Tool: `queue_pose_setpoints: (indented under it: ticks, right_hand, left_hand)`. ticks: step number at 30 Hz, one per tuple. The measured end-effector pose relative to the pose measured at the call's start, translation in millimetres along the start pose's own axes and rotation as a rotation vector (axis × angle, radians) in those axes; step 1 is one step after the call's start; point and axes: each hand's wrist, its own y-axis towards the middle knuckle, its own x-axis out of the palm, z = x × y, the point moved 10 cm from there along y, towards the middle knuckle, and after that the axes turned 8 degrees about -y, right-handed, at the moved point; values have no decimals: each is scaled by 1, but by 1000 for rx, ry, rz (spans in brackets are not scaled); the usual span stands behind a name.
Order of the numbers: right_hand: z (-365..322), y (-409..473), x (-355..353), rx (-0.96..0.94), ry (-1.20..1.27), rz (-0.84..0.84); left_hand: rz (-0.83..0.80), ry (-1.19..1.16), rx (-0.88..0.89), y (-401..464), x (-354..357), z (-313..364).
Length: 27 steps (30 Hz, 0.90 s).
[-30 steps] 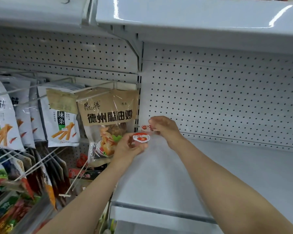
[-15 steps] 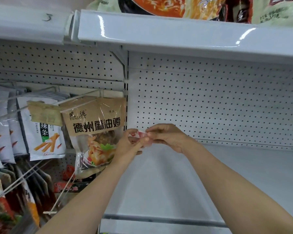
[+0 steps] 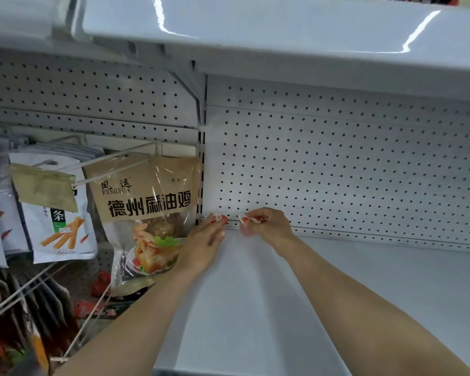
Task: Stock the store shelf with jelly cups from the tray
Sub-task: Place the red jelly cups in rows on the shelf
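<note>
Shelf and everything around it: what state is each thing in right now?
Shelf: bare apart from the two cups at its back left corner.
Left cup: at the back, left hand on it.
Right cup: at the back, pinched by right hand.
Chicken bag: hanging on a hook.
Snack packs: hanging on hooks.

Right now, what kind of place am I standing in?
Most likely a grocery or convenience store aisle: white pegboard-backed shelf, snack packets hanging on wire hooks, and each hand setting a jelly cup at the shelf's back.
</note>
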Motion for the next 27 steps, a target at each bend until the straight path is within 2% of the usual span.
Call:
queue_pose_setpoints:
  ticks: [20, 24, 27]
  right_hand:
    - [-2, -2, 13, 7, -224, -58]
    - [-29, -11, -7, -67, -400, 30]
    - [-59, -25, -17, -155, -619, 33]
  left_hand:
    - [-12, 31, -9, -3, 0, 3]
    - [46, -60, -13, -5, -13, 19]
    - [114, -24, -36, -11, -36, 36]
